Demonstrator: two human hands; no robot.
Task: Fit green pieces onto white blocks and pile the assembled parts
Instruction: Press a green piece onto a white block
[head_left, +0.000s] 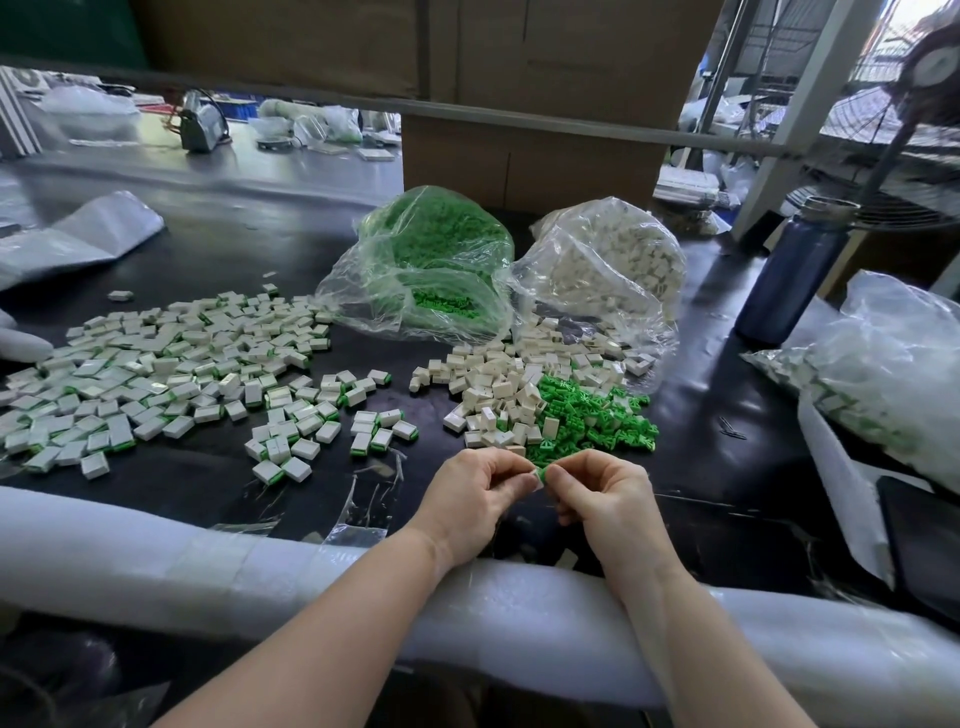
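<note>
My left hand (475, 493) and my right hand (597, 493) meet near the table's front edge, fingers curled. Between their fingertips they pinch one small white block with a green piece (540, 475) on it. Just beyond my hands lies a heap of loose white blocks (493, 395) and, to its right, loose green pieces (587, 415). A wide spread of assembled white-and-green parts (171, 374) covers the left of the dark table (208, 467).
A clear bag of green pieces (431, 265) and a clear bag of white blocks (613, 260) lie open behind the heaps. A dark blue bottle (789, 275) stands at the right, beside another filled bag (883, 374). White foam padding (156, 551) runs along the front edge. Cardboard boxes (530, 156) stand behind.
</note>
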